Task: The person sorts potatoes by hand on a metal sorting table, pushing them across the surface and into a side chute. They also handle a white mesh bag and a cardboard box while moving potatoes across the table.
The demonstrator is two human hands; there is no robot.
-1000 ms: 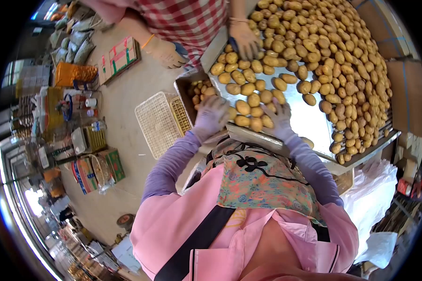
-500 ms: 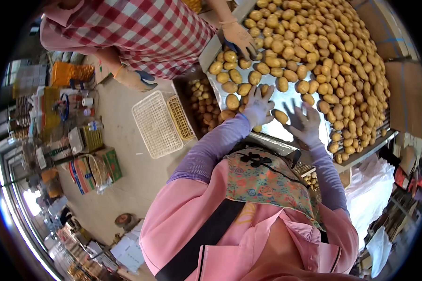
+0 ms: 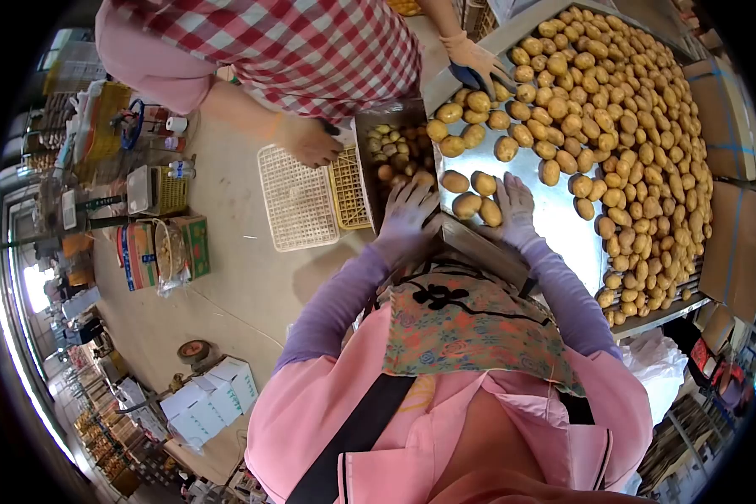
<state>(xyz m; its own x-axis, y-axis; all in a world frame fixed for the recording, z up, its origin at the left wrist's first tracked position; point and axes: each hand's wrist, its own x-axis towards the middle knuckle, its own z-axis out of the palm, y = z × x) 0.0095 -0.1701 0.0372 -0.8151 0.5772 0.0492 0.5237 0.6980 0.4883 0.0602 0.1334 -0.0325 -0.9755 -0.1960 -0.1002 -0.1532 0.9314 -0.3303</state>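
My left hand (image 3: 409,220), in a pale glove, reaches over the near edge of a brown box (image 3: 364,172), fingers spread above the potatoes (image 3: 401,149) inside it. Flat on the shiny metal table (image 3: 554,214) lies my right hand (image 3: 517,210), gloved too, with its fingers stretched out. Its inner side is right at a small group of potatoes (image 3: 467,204) near the table's left corner. Farther back and to the right, a large mass of potatoes (image 3: 622,143) covers the table.
Across the corner stands a person in a checked apron (image 3: 294,59), one gloved hand (image 3: 476,65) at the potatoes, the other hand (image 3: 311,140) near the box. White (image 3: 298,202) and yellow crates (image 3: 349,189) sit on the floor. Cardboard (image 3: 731,244) lines the table's right side.
My left hand has moved from the table to over the box. My right hand has shifted left, up to the potatoes by the corner. The other person's lower hand has come closer to the box.
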